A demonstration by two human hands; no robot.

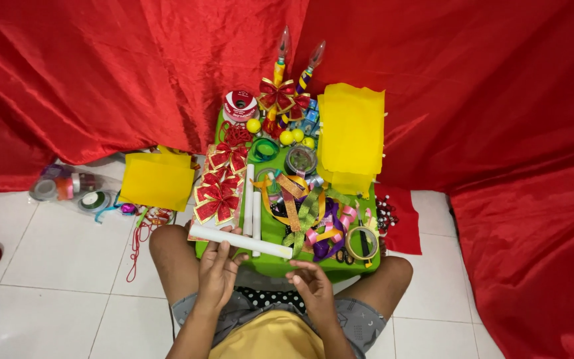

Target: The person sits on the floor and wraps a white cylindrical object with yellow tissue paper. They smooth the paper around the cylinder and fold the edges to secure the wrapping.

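Observation:
My left hand (pixel 218 271) grips a white rolled paper tube (pixel 242 241) near its left end and holds it level over the front edge of the green table (pixel 280 264). My right hand (pixel 313 287) hovers just below the tube's right end with fingers spread, holding nothing. Two more white tubes (pixel 250 199) lie upright on the table behind it. A card of red and gold bows (pixel 219 189) lies to the left, and a tangle of coloured ribbons (pixel 310 216) sits to the right.
Yellow paper sheets (pixel 352 133) cover the table's right rear, and another yellow sheet (pixel 157 181) lies on the white tile floor at left. Tape rolls (pixel 94 201), a red ribbon spool (pixel 240 105), two candle lamps (pixel 280 63) and red cloth (pixel 499 100) surround the table.

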